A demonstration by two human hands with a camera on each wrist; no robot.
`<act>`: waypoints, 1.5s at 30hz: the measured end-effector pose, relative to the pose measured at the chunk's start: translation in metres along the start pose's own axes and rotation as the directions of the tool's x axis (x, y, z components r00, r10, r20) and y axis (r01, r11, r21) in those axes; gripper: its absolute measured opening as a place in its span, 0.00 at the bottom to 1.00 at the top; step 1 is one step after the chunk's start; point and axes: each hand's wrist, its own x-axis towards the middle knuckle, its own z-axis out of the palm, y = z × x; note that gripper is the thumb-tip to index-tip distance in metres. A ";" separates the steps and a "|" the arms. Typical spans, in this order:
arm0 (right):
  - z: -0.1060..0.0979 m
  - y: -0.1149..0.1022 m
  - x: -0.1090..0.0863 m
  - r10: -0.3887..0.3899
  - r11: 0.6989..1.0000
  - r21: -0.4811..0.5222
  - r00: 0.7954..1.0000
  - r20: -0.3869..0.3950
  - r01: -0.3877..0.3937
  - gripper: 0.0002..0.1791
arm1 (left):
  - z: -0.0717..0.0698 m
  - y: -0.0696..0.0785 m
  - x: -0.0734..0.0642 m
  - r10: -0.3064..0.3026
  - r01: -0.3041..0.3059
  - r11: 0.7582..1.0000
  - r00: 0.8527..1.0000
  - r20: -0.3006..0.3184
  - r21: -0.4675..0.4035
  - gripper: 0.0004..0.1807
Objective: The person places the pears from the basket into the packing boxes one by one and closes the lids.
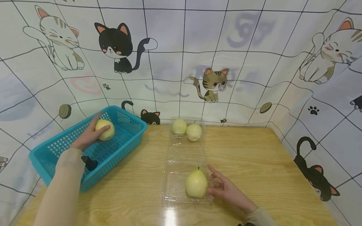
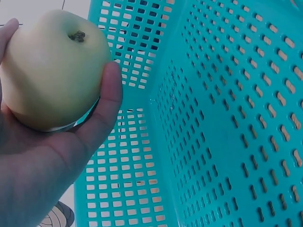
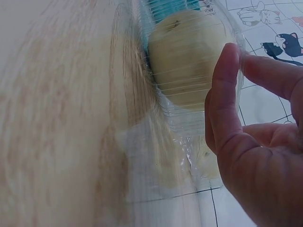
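In the head view my left hand [image 1: 90, 135] holds a pale yellow pear [image 1: 105, 130] over a blue perforated plastic basket [image 1: 135, 133]. The left wrist view shows that pear [image 2: 57, 71] between thumb and fingers, its dark stem end in sight. My right hand [image 1: 230, 191] is at the side edge of an opened clear plastic box [image 1: 173, 185], its index finger extended and fingertips right at the rim. Another pear [image 1: 196, 184] with an upright stem sits inside, beside these fingers. In the right wrist view it shows through the ridged plastic wall, partly behind my fingers.
Two more pears [image 1: 179, 127] lie at the far end of the clear box, under its hinged half. The wooden table [image 1: 240, 150] ends at a white cat-print sheet [image 1: 169, 62] behind and at the sides. The basket stands at the table's left edge.
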 end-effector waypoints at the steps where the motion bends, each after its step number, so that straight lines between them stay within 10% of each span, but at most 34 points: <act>1: 0.000 0.000 0.000 0.001 1.000 0.001 1.000 0.001 -0.001 0.49 | 0.000 0.000 0.000 0.007 -0.007 1.000 1.000 -0.001 0.000 0.45; 21: 0.000 0.000 0.001 -0.049 0.999 0.016 0.999 0.005 0.049 0.47 | 0.006 0.018 -0.002 0.037 -0.038 0.999 0.999 -0.010 -0.028 0.39; 38: 0.000 0.000 0.000 -0.015 1.000 0.006 1.000 -0.001 0.015 0.48 | 0.017 0.080 -0.015 0.090 -0.090 0.994 0.996 0.007 -0.063 0.37; 45: 0.000 0.001 0.000 -0.030 1.000 0.006 1.000 -0.001 0.030 0.48 | 0.021 0.078 -0.005 0.074 -0.074 0.995 0.997 -0.001 -0.072 0.36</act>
